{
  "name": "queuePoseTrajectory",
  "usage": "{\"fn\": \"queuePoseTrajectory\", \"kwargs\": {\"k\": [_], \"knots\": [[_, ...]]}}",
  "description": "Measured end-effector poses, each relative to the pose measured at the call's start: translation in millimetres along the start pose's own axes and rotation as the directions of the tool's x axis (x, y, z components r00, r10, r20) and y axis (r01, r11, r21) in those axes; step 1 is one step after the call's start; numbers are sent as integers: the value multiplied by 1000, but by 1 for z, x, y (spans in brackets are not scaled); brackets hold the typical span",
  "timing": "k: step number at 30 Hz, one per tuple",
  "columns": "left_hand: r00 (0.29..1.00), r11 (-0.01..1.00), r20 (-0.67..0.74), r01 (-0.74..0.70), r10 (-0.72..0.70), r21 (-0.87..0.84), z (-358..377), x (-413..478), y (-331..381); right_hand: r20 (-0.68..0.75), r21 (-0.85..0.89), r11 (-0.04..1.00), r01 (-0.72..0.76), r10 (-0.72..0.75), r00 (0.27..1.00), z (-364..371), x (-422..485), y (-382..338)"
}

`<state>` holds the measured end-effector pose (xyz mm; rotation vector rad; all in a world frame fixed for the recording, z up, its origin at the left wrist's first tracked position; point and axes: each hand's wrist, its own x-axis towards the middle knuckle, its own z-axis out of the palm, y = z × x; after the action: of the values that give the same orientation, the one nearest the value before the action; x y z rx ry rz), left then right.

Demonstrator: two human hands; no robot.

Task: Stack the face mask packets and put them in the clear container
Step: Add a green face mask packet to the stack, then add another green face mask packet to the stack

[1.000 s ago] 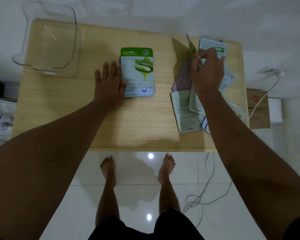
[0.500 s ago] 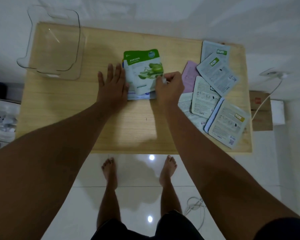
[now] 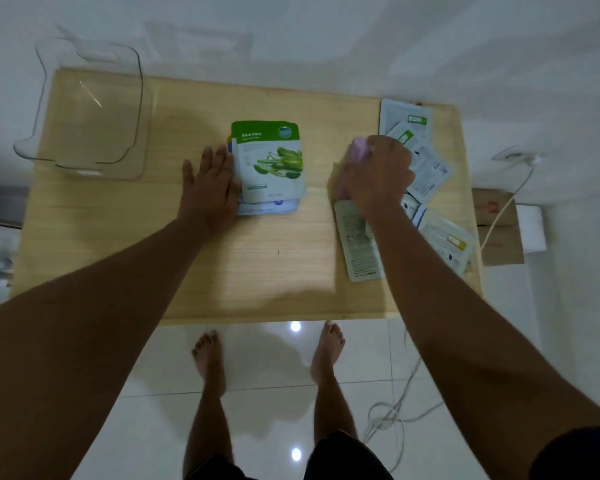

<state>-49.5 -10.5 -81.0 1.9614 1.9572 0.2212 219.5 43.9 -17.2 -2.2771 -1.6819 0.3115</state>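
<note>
A small stack of face mask packets [image 3: 270, 164] lies mid-table, a green Aloe Vera packet on top. My left hand [image 3: 210, 188] rests flat on the table with fingers apart, touching the stack's left edge. My right hand [image 3: 374, 174] is over the loose pile of packets [image 3: 426, 168] on the right, fingers closed on a pink packet [image 3: 359, 150] that it mostly hides. The clear container [image 3: 94, 109] stands empty at the table's far left corner.
The wooden table [image 3: 278, 265] stands against a white wall. A cardboard box [image 3: 499, 226] and a white cable [image 3: 506, 206] lie to its right, more cable on the tiled floor. My bare feet are below the table's front edge.
My right hand laid the Aloe Vera packet on the stack, let go, and moved right to the loose pile, where it closed on the pink packet. The left hand stayed put.
</note>
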Motion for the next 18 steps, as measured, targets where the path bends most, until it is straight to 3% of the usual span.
{"fn": "queuePoseTrajectory", "kwargs": {"k": [2, 4, 10, 15, 18], "knots": [[1000, 1000, -15, -3, 3, 12, 2, -1, 0, 79, -101, 990, -103, 111, 991, -1, 17, 21], [1000, 999, -20, 2, -1, 38, 4, -1, 0, 144, -96, 987, -129, 142, 979, -4, 25, 35], [1000, 996, -22, 7, -5, 94, 6, -2, 1, 109, -195, 981, 25, -4, 994, -9, 20, 35], [1000, 996, -28, 12, -9, 92, 7, -3, 3, 39, -157, 987, 33, -27, 999, -13, 22, 33], [1000, 996, -20, 17, -15, 91, 6, -2, 3, -2, -113, 986, 123, -124, 992, -15, 18, 24]]}}
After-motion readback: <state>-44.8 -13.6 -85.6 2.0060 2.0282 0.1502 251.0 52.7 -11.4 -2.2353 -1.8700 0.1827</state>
